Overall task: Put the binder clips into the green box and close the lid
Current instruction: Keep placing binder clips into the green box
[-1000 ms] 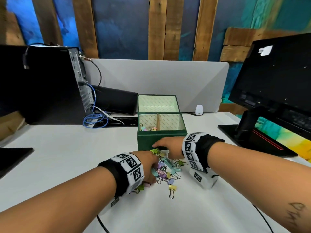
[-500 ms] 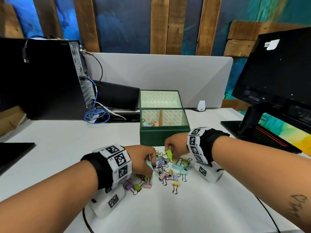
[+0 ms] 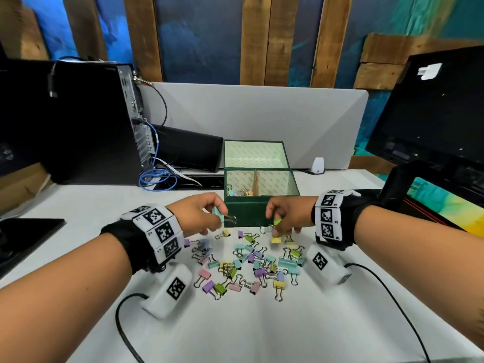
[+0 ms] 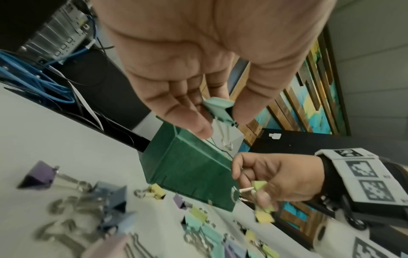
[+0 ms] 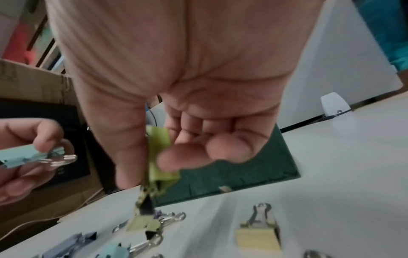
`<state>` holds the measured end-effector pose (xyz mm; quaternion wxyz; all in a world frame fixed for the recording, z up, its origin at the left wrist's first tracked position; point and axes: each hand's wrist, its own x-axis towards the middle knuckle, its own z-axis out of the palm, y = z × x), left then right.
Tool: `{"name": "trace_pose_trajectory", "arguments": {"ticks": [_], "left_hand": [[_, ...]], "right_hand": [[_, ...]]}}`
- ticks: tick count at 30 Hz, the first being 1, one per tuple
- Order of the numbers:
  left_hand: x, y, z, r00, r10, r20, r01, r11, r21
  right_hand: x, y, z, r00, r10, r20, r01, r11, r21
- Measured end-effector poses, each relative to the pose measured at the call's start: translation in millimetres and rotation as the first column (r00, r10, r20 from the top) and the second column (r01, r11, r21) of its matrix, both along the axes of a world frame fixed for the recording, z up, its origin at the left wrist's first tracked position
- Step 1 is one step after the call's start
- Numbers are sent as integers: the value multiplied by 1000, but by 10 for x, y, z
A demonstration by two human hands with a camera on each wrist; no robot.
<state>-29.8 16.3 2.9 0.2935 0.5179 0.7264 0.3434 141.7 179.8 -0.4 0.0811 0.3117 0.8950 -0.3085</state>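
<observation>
The green box (image 3: 247,213) stands open on the white desk, its lid (image 3: 253,154) tipped back; a few clips lie in its left compartment (image 3: 237,192). My left hand (image 3: 201,217) pinches a mint binder clip (image 4: 218,108) just left of the box front. My right hand (image 3: 285,218) pinches a lime green binder clip (image 5: 158,153) at the box's front right corner; a second, yellowish clip (image 4: 263,216) hangs blurred just under it. A scatter of pastel binder clips (image 3: 248,265) lies on the desk below both hands.
A black computer tower (image 3: 91,121) with blue cables (image 3: 157,179) stands at the back left. A black monitor (image 3: 432,119) on its stand is at the right. A grey divider panel (image 3: 262,113) runs behind the box. A small white device (image 3: 317,165) sits by it.
Both hands have risen from the pile, each with a clip, and moved apart toward the box front. The head view has shifted, so the pile now shows below the hands.
</observation>
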Motion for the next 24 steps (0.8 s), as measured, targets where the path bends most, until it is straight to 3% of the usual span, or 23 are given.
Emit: {"name": "trace_pose_trajectory", "arguments": {"ticks": [6,11,15,18,24], "left_hand": [[-138,16,56,991,96,91,-102,992,69],[-166,43,51,991,105,87,-112,991,70],[-179,66,32,992,98,80,-104,992,73],[-183,78,-1,992,93,81,-99,993,65],[-123,86,-56,993,93,77,-97,994,56]], "right_hand": [[47,-48,-31,993,4,118,-15,996,88],[45,14,88,996,-67,53,63,995,79],[11,-22,148,990,7,139,-14,999,43],[18,-85,100,980,51,190,-72,992,105],[73,-109,30,986,32,161,-59,985,162]]}}
